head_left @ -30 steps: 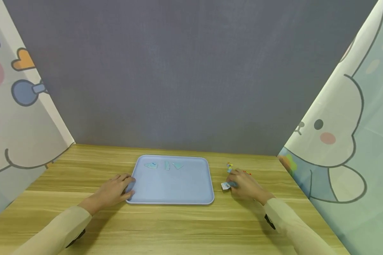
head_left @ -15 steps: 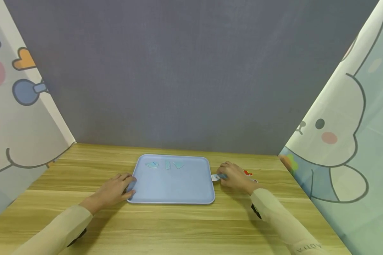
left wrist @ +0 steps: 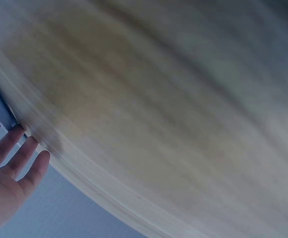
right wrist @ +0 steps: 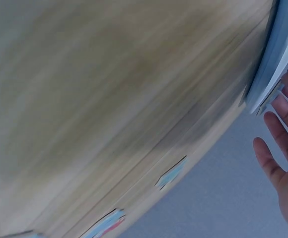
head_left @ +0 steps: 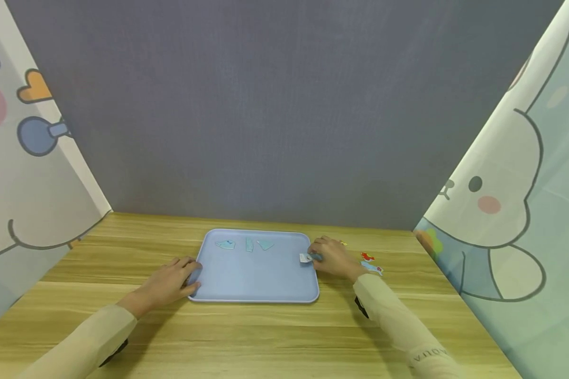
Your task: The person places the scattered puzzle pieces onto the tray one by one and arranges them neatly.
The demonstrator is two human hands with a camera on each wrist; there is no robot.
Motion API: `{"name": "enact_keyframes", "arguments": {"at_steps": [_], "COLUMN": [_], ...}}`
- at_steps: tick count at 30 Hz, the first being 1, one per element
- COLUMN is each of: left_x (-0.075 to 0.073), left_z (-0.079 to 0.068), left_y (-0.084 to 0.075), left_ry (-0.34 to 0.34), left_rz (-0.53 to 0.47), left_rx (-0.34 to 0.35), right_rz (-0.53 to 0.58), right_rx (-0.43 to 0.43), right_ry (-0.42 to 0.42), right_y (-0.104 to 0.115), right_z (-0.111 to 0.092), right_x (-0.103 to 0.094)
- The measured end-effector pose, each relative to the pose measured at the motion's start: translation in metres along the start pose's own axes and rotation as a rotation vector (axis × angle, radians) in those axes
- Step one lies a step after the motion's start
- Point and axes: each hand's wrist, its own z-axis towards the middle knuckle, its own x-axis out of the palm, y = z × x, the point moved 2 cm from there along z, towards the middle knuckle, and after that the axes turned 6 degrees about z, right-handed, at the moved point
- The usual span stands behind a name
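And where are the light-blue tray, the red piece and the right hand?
Light-blue tray [head_left: 253, 276]: head view, bare floor.
Red piece [head_left: 367, 256]: head view, its middle.
Right hand [head_left: 333, 256]: head view, back of the hand.

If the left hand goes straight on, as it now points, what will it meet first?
The left hand is at the rim of the tray; ahead, the leftmost blue piece likely comes first, though depth is unclear.

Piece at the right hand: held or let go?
Held. In the head view, the right hand pinches the pale piece, whose end shows inside the right rim of the tray. Whether it touches down, I cannot tell.
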Motion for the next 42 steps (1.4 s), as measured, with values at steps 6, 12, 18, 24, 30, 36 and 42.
{"name": "enact_keyframes", "arguments": {"at_steps": [6,12,18,24,30,36,42], "left_x": [0.001,0.001,0.002,0.004,0.003,0.001,0.001], "left_z": [-0.001,-0.001,-0.001,-0.001,-0.002,-0.001,-0.001], "left_y": [0.000,-0.001,-0.001,0.000,0.000,-0.001,-0.001], "left_ry": [0.000,0.002,-0.008,-0.010,-0.007,-0.011,-0.011], "left_rz": [0.005,-0.002,-0.003,0.005,0.008,0.004,0.005], "left_rx": [0.001,-0.002,0.003,0.004,0.003,0.009,0.010], "right_rz": [0.017,0.011,0.010,-0.013,-0.002,-0.024,-0.042], "right_rx": [0.022,0.064,0.066,0.062,0.098,0.126,0.136], "right_ry": [-0.007,0.016,0.024,0.016,0.013,0.032,0.054], "right_y": [0.007,0.010,0.010,0.011,0.012,0.010,0.008], "right_z": [0.015,0.028,0.040,0.050,0.058,0.063,0.067], "right_x": [0.005,0.008,0.013,0.020,0.023,0.027,0.031]}}
